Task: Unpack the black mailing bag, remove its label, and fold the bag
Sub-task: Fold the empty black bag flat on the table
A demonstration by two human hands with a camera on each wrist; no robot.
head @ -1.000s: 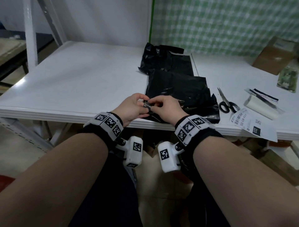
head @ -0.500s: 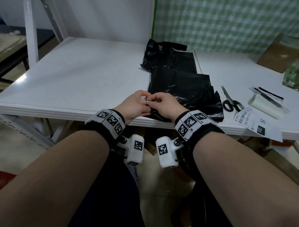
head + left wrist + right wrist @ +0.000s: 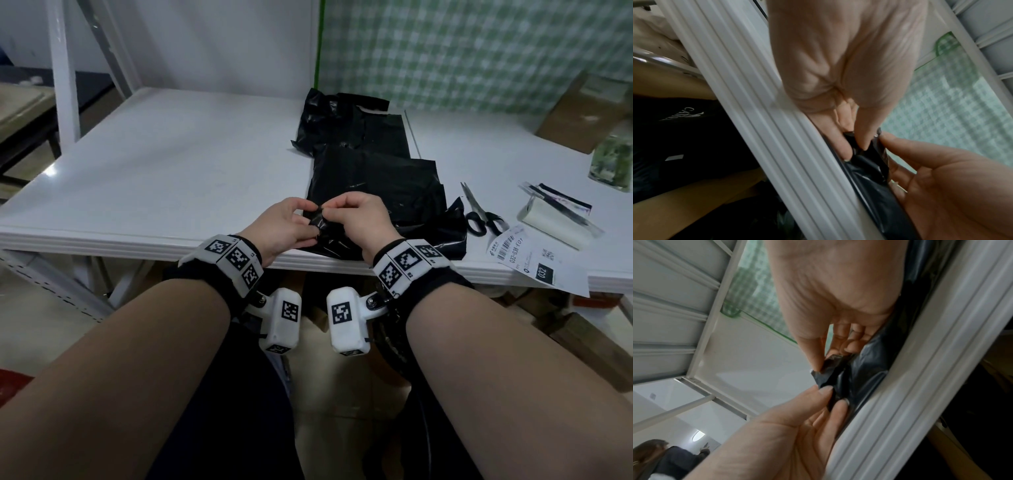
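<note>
My left hand [image 3: 281, 226] and right hand [image 3: 363, 219] both pinch the black bag's [image 3: 383, 185] near corner. Scissors [image 3: 479, 212] lie to my right.

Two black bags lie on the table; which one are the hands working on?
The near bag, at the table's front edge: both hands pinch its near-left corner. The far bag lies untouched behind it.

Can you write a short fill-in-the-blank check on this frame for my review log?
1. Both the left hand and the right hand pinch a corner of the ____ mailing bag.
2. The scissors lie to the ____ of the bag.
3. The printed label lies on the table, overhanging its ____ edge.

Missing words: black; right; front
</note>
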